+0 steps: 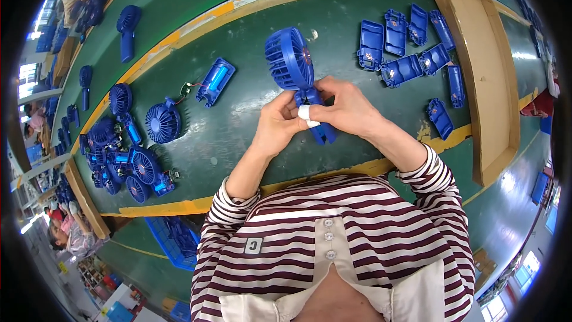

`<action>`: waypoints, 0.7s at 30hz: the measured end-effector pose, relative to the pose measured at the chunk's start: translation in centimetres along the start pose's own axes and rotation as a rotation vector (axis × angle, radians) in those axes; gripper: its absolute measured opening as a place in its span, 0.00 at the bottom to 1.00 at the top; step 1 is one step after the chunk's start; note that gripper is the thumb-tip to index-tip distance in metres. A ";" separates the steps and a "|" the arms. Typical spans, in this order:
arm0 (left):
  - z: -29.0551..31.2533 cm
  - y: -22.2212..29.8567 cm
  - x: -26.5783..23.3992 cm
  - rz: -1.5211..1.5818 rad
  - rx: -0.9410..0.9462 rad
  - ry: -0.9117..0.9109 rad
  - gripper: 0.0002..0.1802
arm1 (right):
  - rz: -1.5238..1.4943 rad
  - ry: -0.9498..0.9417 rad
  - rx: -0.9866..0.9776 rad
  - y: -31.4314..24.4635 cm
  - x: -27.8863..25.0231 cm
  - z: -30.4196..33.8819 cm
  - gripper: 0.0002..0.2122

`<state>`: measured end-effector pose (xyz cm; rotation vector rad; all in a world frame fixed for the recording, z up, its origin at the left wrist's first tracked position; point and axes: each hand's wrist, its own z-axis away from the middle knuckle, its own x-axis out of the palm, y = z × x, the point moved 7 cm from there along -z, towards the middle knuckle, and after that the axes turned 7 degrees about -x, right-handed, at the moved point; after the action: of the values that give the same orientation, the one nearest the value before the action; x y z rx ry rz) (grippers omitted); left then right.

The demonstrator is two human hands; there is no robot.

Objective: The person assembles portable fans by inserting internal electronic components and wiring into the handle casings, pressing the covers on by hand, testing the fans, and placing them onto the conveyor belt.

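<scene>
Between my two hands I hold a blue handheld fan (291,59) by its handle, its round caged head pointing away from me. My left hand (279,120) is closed on the handle from the left, thumb near its front. From the right, my right hand (347,107) grips the same handle; a white wrap (307,115) shows around a finger or thumb there. The lower end of the handle (323,134) sticks out below my fingers. Part of the handle is hidden by the fingers.
A pile of blue fan parts (119,161) lies at the left, beside a loose fan head (162,123) wired to an open housing with battery (215,81). Several blue half-shells (401,71) lie at the right, by a long cardboard tray (500,83). Finished-looking fans (127,24) stand along the far belt.
</scene>
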<state>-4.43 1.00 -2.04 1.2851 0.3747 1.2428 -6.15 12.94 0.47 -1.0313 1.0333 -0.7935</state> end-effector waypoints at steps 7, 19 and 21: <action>0.5 0.1 -0.6 0.286 -0.224 0.000 0.23 | 0.264 0.279 0.040 -0.2 -3.0 0.8 0.25; 2.9 -0.3 -2.2 0.304 -0.216 0.235 0.21 | 0.456 0.255 -0.736 -5.0 0.7 1.7 0.12; 2.8 -0.7 -1.9 0.258 -0.241 0.217 0.20 | 0.434 0.191 -0.735 -4.4 1.4 1.5 0.10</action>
<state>-2.58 -1.83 -2.44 1.0159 0.2083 1.6016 -4.56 10.65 4.46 -1.2841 1.7084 -0.1382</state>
